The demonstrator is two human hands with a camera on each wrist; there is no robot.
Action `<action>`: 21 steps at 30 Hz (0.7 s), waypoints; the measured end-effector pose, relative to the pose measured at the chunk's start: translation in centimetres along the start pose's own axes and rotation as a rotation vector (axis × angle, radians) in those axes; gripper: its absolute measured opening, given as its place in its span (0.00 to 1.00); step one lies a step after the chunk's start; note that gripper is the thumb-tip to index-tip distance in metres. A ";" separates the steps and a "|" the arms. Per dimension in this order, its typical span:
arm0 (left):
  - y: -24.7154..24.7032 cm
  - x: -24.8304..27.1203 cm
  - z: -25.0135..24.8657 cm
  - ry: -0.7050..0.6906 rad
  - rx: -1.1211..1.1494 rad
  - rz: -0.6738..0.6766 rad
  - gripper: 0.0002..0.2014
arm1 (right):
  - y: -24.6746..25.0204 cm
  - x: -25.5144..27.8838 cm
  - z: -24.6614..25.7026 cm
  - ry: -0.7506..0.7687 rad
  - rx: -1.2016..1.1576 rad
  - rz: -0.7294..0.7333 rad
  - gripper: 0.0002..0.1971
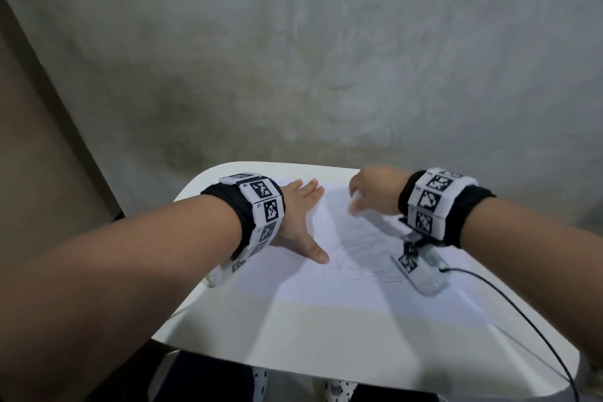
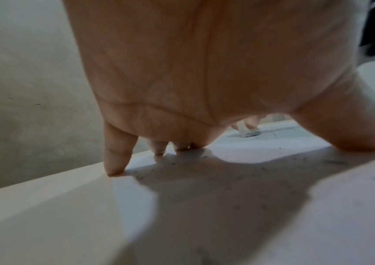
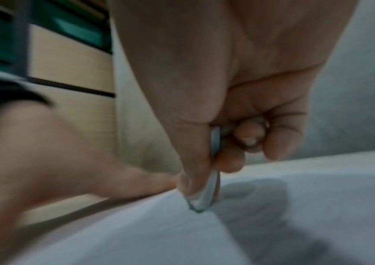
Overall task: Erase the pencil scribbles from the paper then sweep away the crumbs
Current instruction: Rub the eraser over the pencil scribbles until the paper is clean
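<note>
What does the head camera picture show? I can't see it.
A right hand rubs a white eraser over pencil scribbles on paper, while the left hand presses the sheet flat on a small white table.

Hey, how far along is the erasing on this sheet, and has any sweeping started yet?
Partly done. Faint pencil scribbles remain mid-paper. In hand: the right hand pinches the eraser against the sheet, while the left hand presses the paper flat. Left: finish erasing, then sweep the crumbs scattered by the left hand.
</note>
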State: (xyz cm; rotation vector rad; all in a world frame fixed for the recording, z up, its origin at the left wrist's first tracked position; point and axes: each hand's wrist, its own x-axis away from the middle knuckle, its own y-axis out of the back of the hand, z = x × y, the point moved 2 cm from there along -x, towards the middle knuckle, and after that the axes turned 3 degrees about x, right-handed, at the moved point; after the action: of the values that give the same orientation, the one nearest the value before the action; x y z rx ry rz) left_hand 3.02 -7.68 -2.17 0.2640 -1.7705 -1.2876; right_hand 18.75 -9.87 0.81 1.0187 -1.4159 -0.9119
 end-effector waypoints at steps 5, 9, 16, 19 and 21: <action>-0.1 -0.2 0.0 0.000 -0.002 0.006 0.64 | -0.3 -0.7 1.0 0.021 0.124 -0.033 0.10; 0.0 -0.2 0.0 0.008 -0.008 0.007 0.64 | 0.2 -0.9 -0.4 -0.073 0.074 -0.015 0.08; -0.1 -0.2 0.0 0.011 -0.015 0.013 0.64 | 0.4 -0.7 0.2 -0.026 0.200 0.052 0.09; -0.1 -0.2 -0.1 0.013 -0.015 0.008 0.64 | 1.1 -0.6 -0.3 -0.072 0.267 0.030 0.10; -0.1 -0.2 -0.1 0.007 -0.015 0.006 0.64 | 0.2 -0.2 1.9 0.029 0.299 0.032 0.11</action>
State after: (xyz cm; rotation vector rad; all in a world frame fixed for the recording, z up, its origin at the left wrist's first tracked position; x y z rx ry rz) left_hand 3.16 -7.63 -2.39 0.2539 -1.7534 -1.2939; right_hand 16.81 -9.69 0.79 1.2212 -1.5700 -0.6706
